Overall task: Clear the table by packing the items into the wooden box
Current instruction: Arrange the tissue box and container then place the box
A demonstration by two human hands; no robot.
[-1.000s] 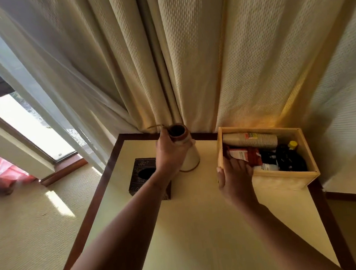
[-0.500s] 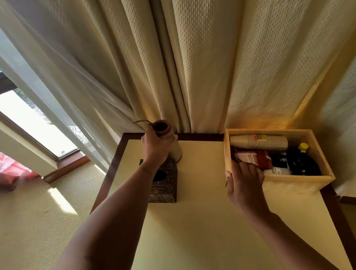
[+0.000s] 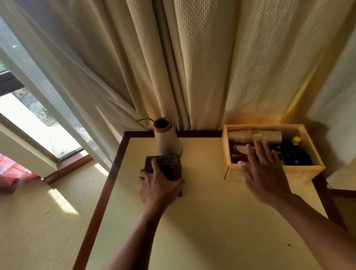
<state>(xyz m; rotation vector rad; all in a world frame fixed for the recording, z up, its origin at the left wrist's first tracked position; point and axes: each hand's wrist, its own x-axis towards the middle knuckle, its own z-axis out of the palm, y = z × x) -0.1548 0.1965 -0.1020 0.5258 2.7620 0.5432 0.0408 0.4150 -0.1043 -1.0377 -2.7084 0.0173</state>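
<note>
1. Dark box on surface, near its left edge, just in front of upright vase. Touching the vase or merely close: cannot tell.
2. Left hand clamped on dark box, fingers curled over top and left side, thumb at near right corner. Grip closed round it. Not yet lifted, by the look of it.
3. Right hand spread flat, fingers straight, laid across near wall of wooden box, tips over the contents. Holding nothing.
4. Wooden box at back right corner of surface, well apart from dark box, bare surface between. Inside: cups lying along far wall, bottle with yellow cap at right, something red under the fingers.
5. Key relation: wooden box straight to the right of the left grip, about level with it. Long axis of dark box seemingly running away from the person, that of wooden box running across. Probably a quarter turn needed on the way.
6. Left hand already on the load, right hand nearer the target and likely steadying or making room. Free room inside judged tight. Vase at risk of a nudge on lift.
</note>
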